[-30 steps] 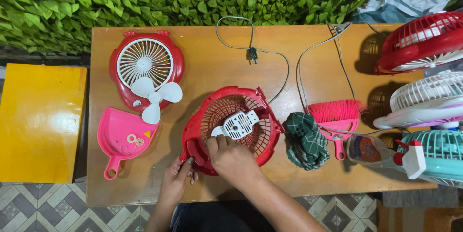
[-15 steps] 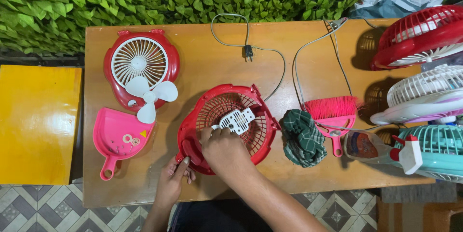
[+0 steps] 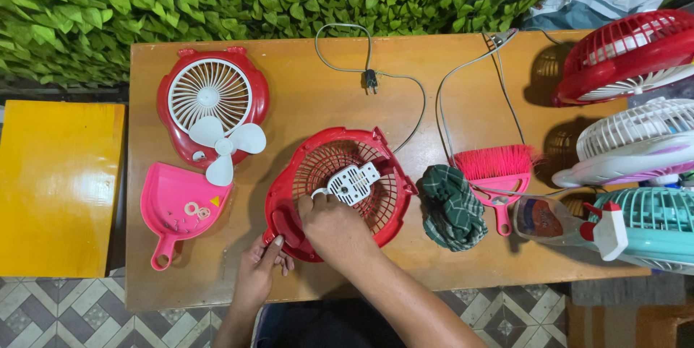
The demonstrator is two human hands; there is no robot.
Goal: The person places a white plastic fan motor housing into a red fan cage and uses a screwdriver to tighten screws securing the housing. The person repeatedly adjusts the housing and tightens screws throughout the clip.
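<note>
Gripping the lower left edge of the red fan housing (image 3: pixel 340 189) with curled fingers, the left hand (image 3: pixel 260 276) steadies it near the front edge of the wooden table (image 3: pixel 303 80), and the right hand (image 3: pixel 334 229) lies on the housing with fingers closed down against the grille; what they pinch I cannot tell. Just beyond the right hand a white motor part (image 3: pixel 353 182) rests inside the housing. Farther left lie a pink dustpan (image 3: pixel 177 211) and a white fan blade (image 3: pixel 224 147) on a red and white front cover (image 3: pixel 211 99).

A small fan-repair workshop: wooden table (image 3: pixel 289 102) crowded with dismantled fans (image 3: pixel 213 102), brush (image 3: pixel 495 174), spray bottle (image 3: pixel 557 221).
</note>
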